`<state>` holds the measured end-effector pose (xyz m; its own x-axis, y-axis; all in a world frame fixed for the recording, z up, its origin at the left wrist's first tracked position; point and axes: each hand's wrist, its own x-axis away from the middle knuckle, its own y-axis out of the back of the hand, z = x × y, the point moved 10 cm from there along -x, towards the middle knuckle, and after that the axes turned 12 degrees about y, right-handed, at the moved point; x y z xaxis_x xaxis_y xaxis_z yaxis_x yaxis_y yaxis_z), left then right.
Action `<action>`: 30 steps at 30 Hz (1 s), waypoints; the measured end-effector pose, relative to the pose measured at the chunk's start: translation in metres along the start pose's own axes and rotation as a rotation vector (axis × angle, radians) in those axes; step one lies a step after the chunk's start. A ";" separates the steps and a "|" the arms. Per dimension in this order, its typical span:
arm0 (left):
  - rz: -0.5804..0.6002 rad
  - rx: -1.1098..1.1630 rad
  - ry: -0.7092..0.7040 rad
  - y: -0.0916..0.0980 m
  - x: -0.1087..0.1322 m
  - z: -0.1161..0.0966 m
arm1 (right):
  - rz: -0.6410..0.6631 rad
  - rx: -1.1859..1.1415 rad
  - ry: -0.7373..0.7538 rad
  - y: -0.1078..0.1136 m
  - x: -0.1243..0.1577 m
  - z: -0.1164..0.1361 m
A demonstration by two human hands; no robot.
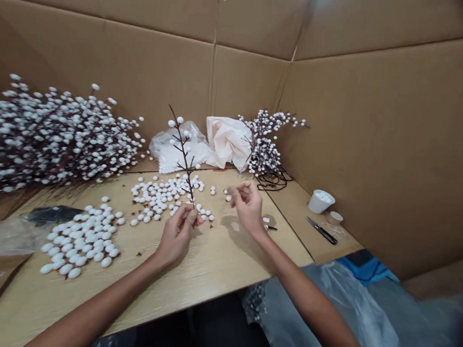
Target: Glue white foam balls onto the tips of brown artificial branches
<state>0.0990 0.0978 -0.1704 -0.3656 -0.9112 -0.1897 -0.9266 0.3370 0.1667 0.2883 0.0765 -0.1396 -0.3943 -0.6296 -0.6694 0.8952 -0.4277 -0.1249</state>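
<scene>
- The left hand [177,234] is closed in a narrow pinch on the lower end of a thin dark twig [183,154], just above the table [213,271].
- The twig's long axis runs from this pinch up toward 11 o'clock, nearly upright, and a few white beads sit near its tip.
- The right hand [248,205] is at 2 o'clock from the left hand, near it but apart. Its fingertips are drawn narrow together; I cannot tell whether a bead is between them.
- From the right hand, the twig stem lies at 9 o'clock.
- The loose bead pile [158,194] lies on the table behind the twig, at 11 o'clock from the left hand, which is the nearer hand to it.
</scene>
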 end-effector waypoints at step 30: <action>0.106 -0.098 0.009 -0.017 -0.002 0.006 | 0.373 0.432 -0.393 0.137 0.047 -0.037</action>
<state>0.1147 0.0960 -0.1788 -0.4598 -0.8739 -0.1574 -0.8696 0.4073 0.2789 0.4003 0.0120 -0.2158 -0.1950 -0.9383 -0.2855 0.8546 -0.3054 0.4199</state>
